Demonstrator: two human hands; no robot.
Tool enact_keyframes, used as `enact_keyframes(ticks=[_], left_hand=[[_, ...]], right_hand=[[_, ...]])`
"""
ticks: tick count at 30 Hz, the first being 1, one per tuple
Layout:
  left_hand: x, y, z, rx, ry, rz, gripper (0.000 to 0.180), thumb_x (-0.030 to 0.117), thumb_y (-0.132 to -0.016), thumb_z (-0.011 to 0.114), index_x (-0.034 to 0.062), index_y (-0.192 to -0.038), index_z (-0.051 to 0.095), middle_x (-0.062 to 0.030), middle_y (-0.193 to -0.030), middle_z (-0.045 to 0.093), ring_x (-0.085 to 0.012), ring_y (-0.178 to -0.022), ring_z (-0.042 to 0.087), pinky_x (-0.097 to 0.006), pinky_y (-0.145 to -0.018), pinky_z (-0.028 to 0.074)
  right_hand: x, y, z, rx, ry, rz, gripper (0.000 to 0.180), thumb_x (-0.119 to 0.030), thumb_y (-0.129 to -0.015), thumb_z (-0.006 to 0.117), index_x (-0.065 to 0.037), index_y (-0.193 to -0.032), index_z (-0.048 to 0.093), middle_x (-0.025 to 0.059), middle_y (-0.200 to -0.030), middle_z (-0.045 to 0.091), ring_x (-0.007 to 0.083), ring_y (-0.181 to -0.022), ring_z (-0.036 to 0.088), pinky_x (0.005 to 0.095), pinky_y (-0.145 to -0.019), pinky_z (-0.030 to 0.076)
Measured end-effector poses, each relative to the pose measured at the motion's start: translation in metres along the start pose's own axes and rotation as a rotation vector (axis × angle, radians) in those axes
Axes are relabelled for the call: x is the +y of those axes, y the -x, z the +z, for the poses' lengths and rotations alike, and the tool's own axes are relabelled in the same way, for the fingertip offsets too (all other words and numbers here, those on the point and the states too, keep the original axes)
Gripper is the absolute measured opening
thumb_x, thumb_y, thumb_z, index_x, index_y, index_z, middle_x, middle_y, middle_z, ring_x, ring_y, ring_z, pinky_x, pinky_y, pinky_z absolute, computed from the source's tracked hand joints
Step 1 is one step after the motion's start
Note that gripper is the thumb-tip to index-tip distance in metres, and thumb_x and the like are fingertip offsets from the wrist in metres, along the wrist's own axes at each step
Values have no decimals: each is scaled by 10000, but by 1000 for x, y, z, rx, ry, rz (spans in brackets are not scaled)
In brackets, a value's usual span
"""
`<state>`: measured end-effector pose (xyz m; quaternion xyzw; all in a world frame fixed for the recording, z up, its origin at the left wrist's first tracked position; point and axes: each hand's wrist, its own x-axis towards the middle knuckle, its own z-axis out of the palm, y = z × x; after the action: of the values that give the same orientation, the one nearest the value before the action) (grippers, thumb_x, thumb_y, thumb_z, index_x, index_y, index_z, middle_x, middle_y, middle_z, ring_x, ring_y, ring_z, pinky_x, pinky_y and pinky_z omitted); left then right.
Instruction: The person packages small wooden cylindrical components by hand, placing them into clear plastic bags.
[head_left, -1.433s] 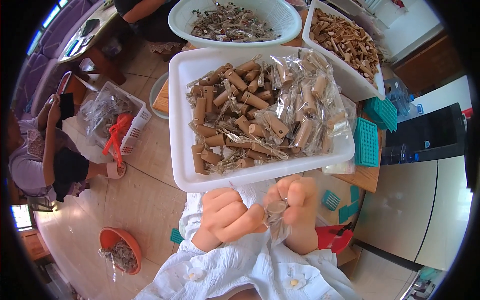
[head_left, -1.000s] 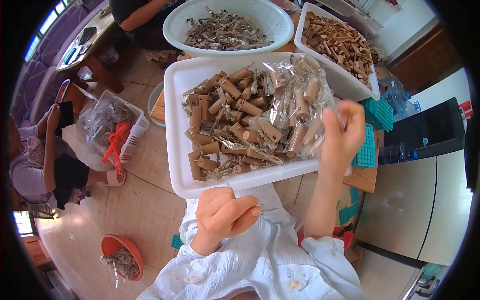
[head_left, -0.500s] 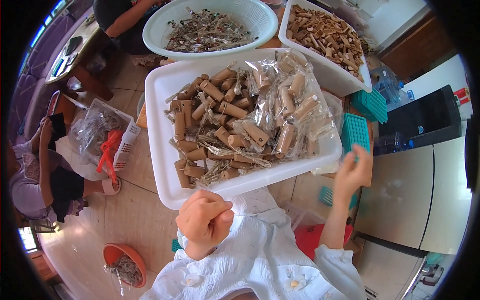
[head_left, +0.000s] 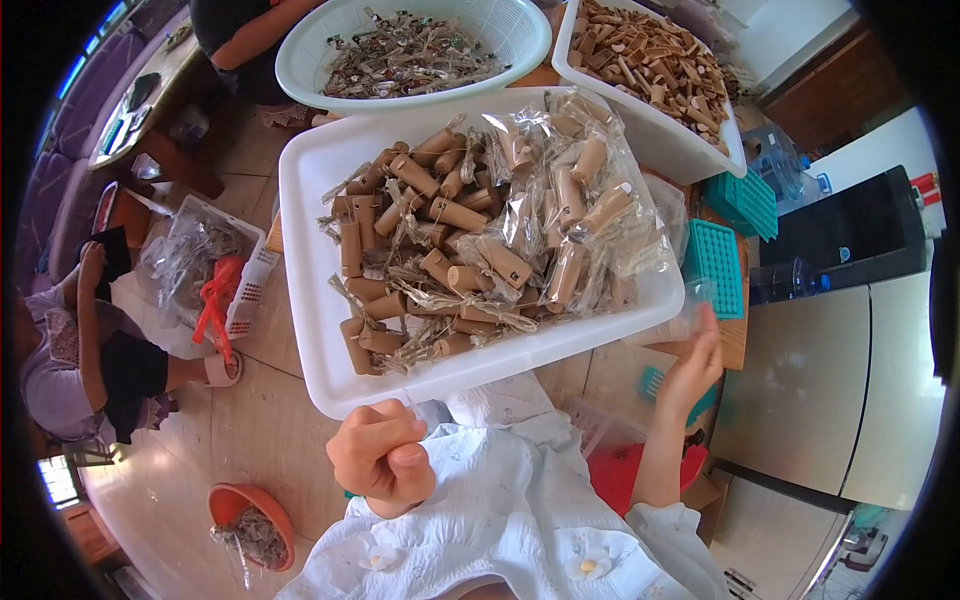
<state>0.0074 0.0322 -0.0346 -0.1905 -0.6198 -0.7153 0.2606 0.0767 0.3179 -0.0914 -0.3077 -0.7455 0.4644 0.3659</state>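
My left hand [head_left: 382,457] is closed, thumb pressed against curled fingers, just below the near left edge of a white plastic tub [head_left: 325,385]. Whatever it might hold is hidden. Beside the tub's near right corner, my right hand [head_left: 690,375] has its fingers pinched at a thin clear plastic bag [head_left: 688,318], hard to see against the background. In the tub lies a heap of tan cork-like cylinders [head_left: 457,215] with coiled thin wires. On its right side, several cylinders are in clear plastic bags [head_left: 610,235].
Behind the tub stand a pale round basin [head_left: 290,75] of wire bundles and a white bin [head_left: 735,150] of loose tan pieces. Teal racks [head_left: 712,265] sit at right. Left on the floor are a white basket [head_left: 255,285] and orange bucket [head_left: 285,510]; another person [head_left: 70,340] sits beyond.
My right hand has dropped slightly toward me, and a clear bag now shows at its fingertips. My left hand has shifted a little left, still closed. The view has shifted slightly.
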Motion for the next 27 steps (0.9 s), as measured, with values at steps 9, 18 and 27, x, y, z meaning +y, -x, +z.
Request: enact_keyframes(ticks=[9,18,27], left_hand=[[20,-20,20,-766,244,-568,716,637,-782,372,-16,-997,572,-52,-645,536,-91,-409,358,-223,-390,275],[16,-38,-5,-983,361,-659,521,386,-805,506,30,-1185,486,-67,-633,575,-95,-422,379,-225,-418,319],[16,-31,-13,-909,183,-548,441,-16,-752,554,87,-1178,507,-107,-712,629,-207,-602,612,-254,-551,463]], right_hand=[[-45,38,0,-220,-603,-541,338,-293,-896,399,-40,-1099,495,144,-1186,485,283,-1152,406,463,-968,286],[-121,39,30,-914,10,-1243,249,-136,-771,559,-243,-996,553,-3,-1070,591,147,-1059,516,418,-999,242],[-178,3,61,-1171,-21,-1096,106,-136,-744,589,-96,-843,598,45,-913,613,165,-778,600,312,-672,464]])
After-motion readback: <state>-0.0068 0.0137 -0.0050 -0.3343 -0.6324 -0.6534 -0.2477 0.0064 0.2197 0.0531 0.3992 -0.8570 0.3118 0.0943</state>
